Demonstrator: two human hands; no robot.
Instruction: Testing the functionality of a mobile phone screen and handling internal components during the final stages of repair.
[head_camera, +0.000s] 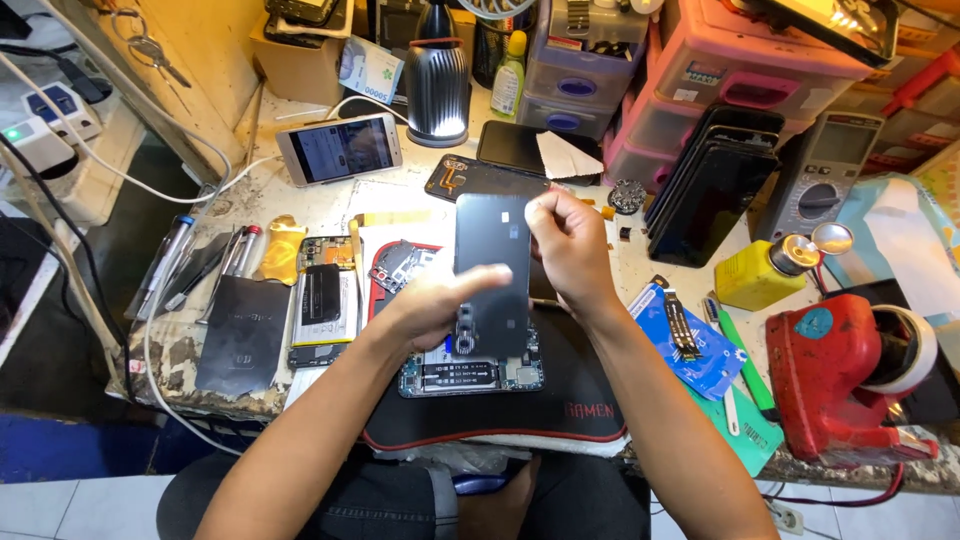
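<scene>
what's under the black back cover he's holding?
Under the black back cover, held by left hand and right hand: an opened phone, lower circuit board showing. Its upper part is hidden.

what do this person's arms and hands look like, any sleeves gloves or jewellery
Both forearms are bare as far as the view shows, with no sleeves in sight. The left hand and right hand wear no gloves, and no watch, bracelet or ring can be made out. The left hand's fingers are motion-blurred, so small details there cannot be told.

Black phone back cover (492, 275) between the fingers; yellow bottle (748, 278) and red tape dispenser (835, 375) right of them; black mat (560, 395) beneath.
</scene>
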